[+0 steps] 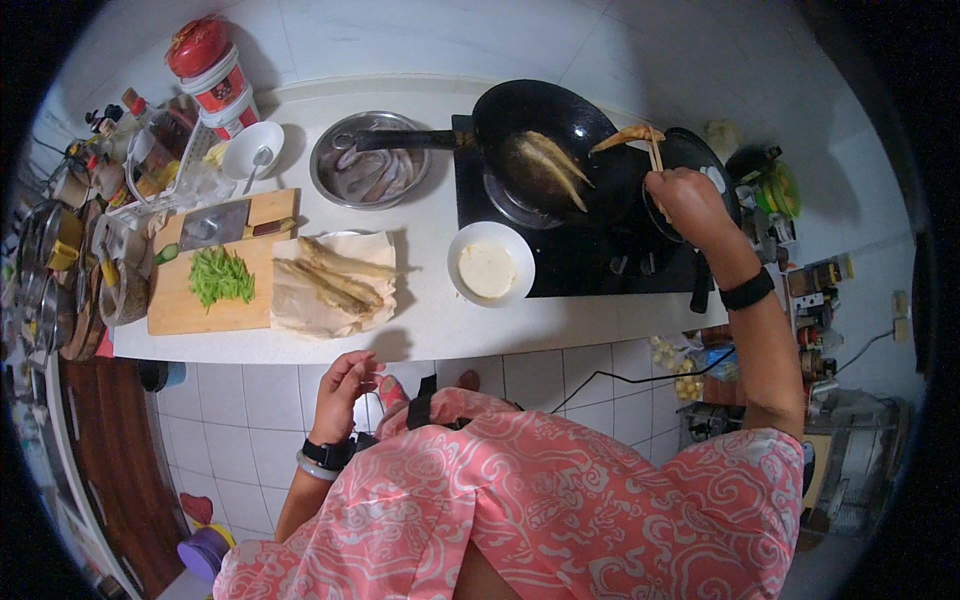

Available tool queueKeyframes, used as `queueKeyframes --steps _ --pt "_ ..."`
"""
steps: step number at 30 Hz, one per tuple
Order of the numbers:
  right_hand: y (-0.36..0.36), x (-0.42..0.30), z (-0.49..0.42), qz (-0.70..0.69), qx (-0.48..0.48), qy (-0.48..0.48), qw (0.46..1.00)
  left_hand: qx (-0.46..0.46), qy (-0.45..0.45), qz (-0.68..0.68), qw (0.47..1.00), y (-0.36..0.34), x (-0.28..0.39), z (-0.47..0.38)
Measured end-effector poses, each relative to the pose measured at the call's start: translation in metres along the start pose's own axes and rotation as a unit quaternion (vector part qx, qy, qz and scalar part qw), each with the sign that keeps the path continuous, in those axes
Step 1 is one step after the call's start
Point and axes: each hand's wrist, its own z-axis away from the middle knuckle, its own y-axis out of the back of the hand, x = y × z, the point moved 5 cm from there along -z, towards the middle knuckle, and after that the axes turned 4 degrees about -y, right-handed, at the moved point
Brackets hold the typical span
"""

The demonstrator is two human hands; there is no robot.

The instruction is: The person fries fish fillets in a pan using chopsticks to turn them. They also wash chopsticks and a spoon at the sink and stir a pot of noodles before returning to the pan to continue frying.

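My right hand (686, 202) grips a pair of wooden chopsticks (657, 152). Between their tips is a browned fried piece (626, 138), raised at the right rim of the black wok (517, 105). Inside the wok, a pale golden fish (551, 169) fries in bubbling oil. My left hand (345, 397) hangs in front of the counter edge, fingers loosely bent, with nothing visible in it. Several fried fish (337, 274) lie on a paper-lined plate (367, 322). A white bowl of batter (487, 270) stands at the cooktop's left front corner.
Raw fish lie in a steel basin (322, 176) beneath the wok handle (405, 140). A cutting board (172, 307) bears a cleaver (215, 223) and shredded green vegetable (221, 277). A dark pan (724, 161) occupies the cooktop's right side. Bottles (154, 139) crowd the left corner.
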Motion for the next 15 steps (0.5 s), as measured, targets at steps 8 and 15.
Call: queueKeyframes --steps 8,15 --pt "-0.003 0.004 0.004 -0.013 0.016 -0.007 1.0 -0.002 -0.001 -0.002 1.0 0.001 -0.001 -0.002" --pt "-0.009 0.013 0.01 -0.017 0.003 -0.024 1.0 0.003 0.005 -0.015 1.0 -0.001 0.002 -0.001"
